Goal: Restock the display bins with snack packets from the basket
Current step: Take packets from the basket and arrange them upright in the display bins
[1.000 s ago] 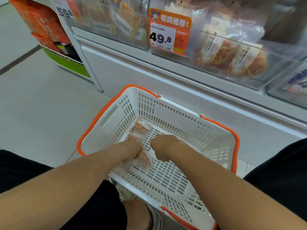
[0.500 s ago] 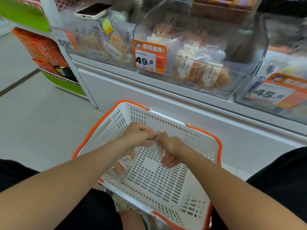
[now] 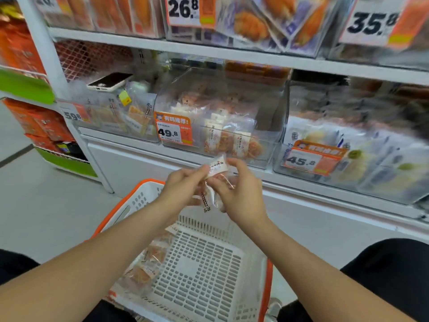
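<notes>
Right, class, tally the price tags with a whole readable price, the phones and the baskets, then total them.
Price tags: 5 (26.8, 35.8, 59.8, 49.8, 45.8)
Phone: 1
Basket: 1
Total: 7

The left hand (image 3: 183, 187) and the right hand (image 3: 241, 194) covered much of the snack packet (image 3: 217, 167), and its print was too small to read. The left forearm (image 3: 104, 259) hid part of the basket (image 3: 197, 275) and its loose packets (image 3: 151, 259). The top-shelf packets (image 3: 255, 24) were blurred.
</notes>
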{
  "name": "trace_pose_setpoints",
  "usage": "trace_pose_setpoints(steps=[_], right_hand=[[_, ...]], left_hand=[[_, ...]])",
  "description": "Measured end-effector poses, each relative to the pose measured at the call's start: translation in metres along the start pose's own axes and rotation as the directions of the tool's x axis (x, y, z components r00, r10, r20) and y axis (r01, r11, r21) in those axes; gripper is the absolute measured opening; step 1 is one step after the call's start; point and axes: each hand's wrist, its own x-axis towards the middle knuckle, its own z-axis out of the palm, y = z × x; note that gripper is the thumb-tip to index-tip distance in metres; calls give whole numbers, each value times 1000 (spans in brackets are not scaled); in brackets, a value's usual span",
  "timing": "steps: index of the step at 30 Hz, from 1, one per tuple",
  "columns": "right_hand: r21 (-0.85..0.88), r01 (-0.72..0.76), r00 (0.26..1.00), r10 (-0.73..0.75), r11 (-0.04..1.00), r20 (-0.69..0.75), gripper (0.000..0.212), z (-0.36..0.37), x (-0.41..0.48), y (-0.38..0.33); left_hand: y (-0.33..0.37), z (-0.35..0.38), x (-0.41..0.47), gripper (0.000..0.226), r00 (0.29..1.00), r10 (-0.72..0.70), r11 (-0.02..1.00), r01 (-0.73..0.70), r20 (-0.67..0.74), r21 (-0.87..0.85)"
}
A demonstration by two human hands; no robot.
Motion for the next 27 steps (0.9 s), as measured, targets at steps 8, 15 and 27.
trace_pose_setpoints(steps=[8,15,27], right_hand=[[-385,278,938,-335,880,-89,50,-74,45,-58],[-568,440,858,-511,695,40,31,-121,106,-107],[-777,362,932,-223,515,286,50,-117,163,-86]], left_hand=[[87,24,7,26,923,365,931,-356,120,-85],[143,41,42,60,821,553,630,-524,142,573],[149,43,84,57,865,266,172,-477,425,862]])
